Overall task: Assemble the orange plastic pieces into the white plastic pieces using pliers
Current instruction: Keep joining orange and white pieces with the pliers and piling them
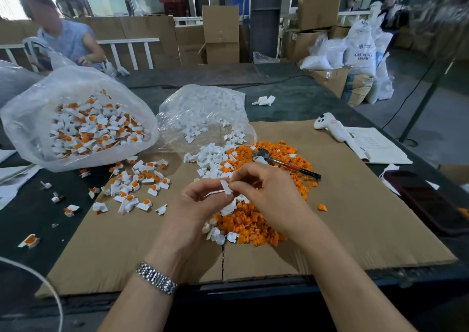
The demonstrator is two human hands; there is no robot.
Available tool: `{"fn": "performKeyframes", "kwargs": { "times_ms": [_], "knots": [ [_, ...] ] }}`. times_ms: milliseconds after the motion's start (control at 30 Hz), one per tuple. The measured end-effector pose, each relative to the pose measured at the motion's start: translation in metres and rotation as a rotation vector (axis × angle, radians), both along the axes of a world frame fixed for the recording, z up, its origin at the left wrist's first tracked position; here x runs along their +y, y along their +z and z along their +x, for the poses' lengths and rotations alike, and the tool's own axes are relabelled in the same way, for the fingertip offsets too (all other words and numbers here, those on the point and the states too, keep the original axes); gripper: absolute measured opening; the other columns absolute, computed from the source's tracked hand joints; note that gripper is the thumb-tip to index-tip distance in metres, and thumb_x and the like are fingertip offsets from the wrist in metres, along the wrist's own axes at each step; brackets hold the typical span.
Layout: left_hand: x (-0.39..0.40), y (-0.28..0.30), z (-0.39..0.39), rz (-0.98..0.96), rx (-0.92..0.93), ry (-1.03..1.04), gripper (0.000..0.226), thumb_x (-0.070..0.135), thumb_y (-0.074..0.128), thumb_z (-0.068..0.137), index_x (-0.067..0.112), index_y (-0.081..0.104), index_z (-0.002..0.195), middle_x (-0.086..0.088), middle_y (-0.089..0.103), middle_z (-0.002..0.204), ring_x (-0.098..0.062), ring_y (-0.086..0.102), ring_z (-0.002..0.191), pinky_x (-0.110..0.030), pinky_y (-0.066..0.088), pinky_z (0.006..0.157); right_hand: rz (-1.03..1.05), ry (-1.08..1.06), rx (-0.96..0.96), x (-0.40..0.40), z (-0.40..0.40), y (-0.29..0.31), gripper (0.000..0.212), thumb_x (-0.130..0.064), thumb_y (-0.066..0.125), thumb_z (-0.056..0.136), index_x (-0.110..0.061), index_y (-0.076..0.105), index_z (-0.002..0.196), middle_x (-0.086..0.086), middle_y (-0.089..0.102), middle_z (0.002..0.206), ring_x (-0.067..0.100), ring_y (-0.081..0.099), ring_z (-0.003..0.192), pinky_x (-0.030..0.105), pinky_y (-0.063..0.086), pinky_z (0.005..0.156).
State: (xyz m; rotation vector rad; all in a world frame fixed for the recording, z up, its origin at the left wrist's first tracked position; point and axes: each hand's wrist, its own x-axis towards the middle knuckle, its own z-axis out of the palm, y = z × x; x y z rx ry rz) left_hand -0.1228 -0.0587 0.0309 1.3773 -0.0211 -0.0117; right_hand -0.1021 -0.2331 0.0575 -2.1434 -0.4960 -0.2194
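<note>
My left hand (200, 199) and my right hand (264, 192) meet above a heap of orange pieces (253, 220), both pinching one small white piece (226, 187) between fingertips. Whether an orange piece sits in it is hidden by my fingers. Loose white pieces (210, 159) lie beyond the hands, spilling from a clear bag (203, 113). The pliers (281, 163), red and black handled, lie on the orange heap to the right, untouched. Finished white-and-orange pieces (138, 187) are scattered to the left.
A big clear bag of finished pieces (78, 121) stands at the left. Brown cardboard (355, 204) covers the table. A white handheld device (330, 128) and papers (378, 146) lie at the right, a dark phone (426, 202) nearer. Another person (68, 37) sits at the far left.
</note>
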Motion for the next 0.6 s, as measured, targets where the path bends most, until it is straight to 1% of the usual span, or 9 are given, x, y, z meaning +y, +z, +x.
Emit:
{"fn": "performKeyframes", "kwargs": {
  "times_ms": [67,100,133,200,300,367,467,533,600],
  "knots": [
    [-0.0013,0.0005,-0.0020,0.200,-0.085,0.087,0.022,0.019,0.084,0.082,0.032,0.081,0.099,-0.001,0.080,0.099,-0.017,0.077,0.094,-0.023,0.060,0.077,-0.039,-0.008,-0.023,0.0001,-0.0004,-0.0011,0.004,-0.023,0.066,0.096,-0.023,0.069,0.099,-0.011,0.067,0.096,0.005,0.063,0.091,0.033,0.054,0.086],
    [-0.0034,0.0009,-0.0025,0.228,-0.109,0.124,0.023,0.015,0.082,0.085,0.034,0.081,0.098,0.000,0.081,0.095,-0.017,0.077,0.089,-0.021,0.060,0.074,-0.055,-0.021,-0.045,0.0010,-0.0009,-0.0020,0.004,-0.023,0.066,0.096,-0.022,0.069,0.099,-0.010,0.067,0.097,0.006,0.062,0.091,0.033,0.054,0.085],
    [-0.0053,0.0009,-0.0030,0.216,-0.121,0.145,0.025,0.011,0.080,0.087,0.034,0.082,0.098,-0.001,0.081,0.093,-0.018,0.078,0.086,-0.020,0.059,0.071,-0.053,-0.037,-0.066,0.0022,-0.0013,-0.0027,0.005,-0.022,0.066,0.096,-0.021,0.069,0.099,-0.010,0.067,0.096,0.006,0.062,0.090,0.033,0.054,0.085],
    [-0.0076,0.0021,-0.0046,0.167,-0.120,0.147,0.026,0.007,0.078,0.087,0.030,0.083,0.100,-0.002,0.081,0.094,-0.021,0.078,0.086,-0.020,0.059,0.072,-0.012,-0.065,-0.095,0.0040,-0.0028,-0.0040,0.007,-0.020,0.067,0.095,-0.021,0.070,0.102,-0.009,0.067,0.095,0.007,0.063,0.089,0.032,0.053,0.083],
    [-0.0070,0.0058,-0.0076,0.095,-0.080,0.073,0.018,0.021,0.081,0.087,0.027,0.082,0.104,-0.007,0.080,0.099,-0.024,0.078,0.093,-0.024,0.061,0.081,0.035,-0.077,-0.119,0.0039,-0.0051,-0.0052,0.010,-0.020,0.067,0.096,-0.024,0.070,0.105,-0.009,0.066,0.094,0.006,0.063,0.087,0.030,0.054,0.080],
    [-0.0059,0.0063,-0.0075,0.028,-0.020,0.061,0.021,0.029,0.083,0.083,0.024,0.083,0.104,-0.011,0.080,0.099,-0.027,0.078,0.095,-0.028,0.062,0.083,0.002,-0.052,-0.121,0.0029,-0.0059,-0.0058,0.010,-0.023,0.066,0.096,-0.025,0.070,0.105,-0.009,0.066,0.094,0.006,0.063,0.088,0.030,0.054,0.081],
    [-0.0050,0.0046,-0.0046,-0.029,0.071,0.104,0.024,0.030,0.083,0.078,0.020,0.084,0.100,-0.014,0.080,0.097,-0.028,0.079,0.090,-0.025,0.061,0.079,-0.062,0.021,-0.078,0.0017,-0.0071,-0.0072,0.013,-0.024,0.068,0.095,-0.025,0.071,0.108,-0.009,0.065,0.096,0.005,0.063,0.090,0.030,0.055,0.085],
    [-0.0039,0.0036,-0.0027,-0.049,0.103,0.122,0.027,0.031,0.084,0.071,0.017,0.084,0.095,-0.016,0.080,0.093,-0.025,0.079,0.085,-0.022,0.061,0.075,-0.068,0.057,-0.063,0.0001,-0.0068,-0.0075,0.017,-0.023,0.070,0.094,-0.023,0.072,0.111,-0.010,0.067,0.096,0.004,0.064,0.091,0.028,0.055,0.086],
    [-0.0028,0.0025,-0.0018,-0.057,0.120,0.123,0.024,0.030,0.085,0.068,0.015,0.084,0.088,-0.016,0.079,0.089,-0.023,0.078,0.080,-0.021,0.060,0.071,-0.061,0.065,-0.074,-0.0010,-0.0058,-0.0078,0.017,-0.023,0.071,0.093,-0.022,0.072,0.109,-0.011,0.069,0.093,0.003,0.065,0.090,0.028,0.055,0.086]
  ]
}}
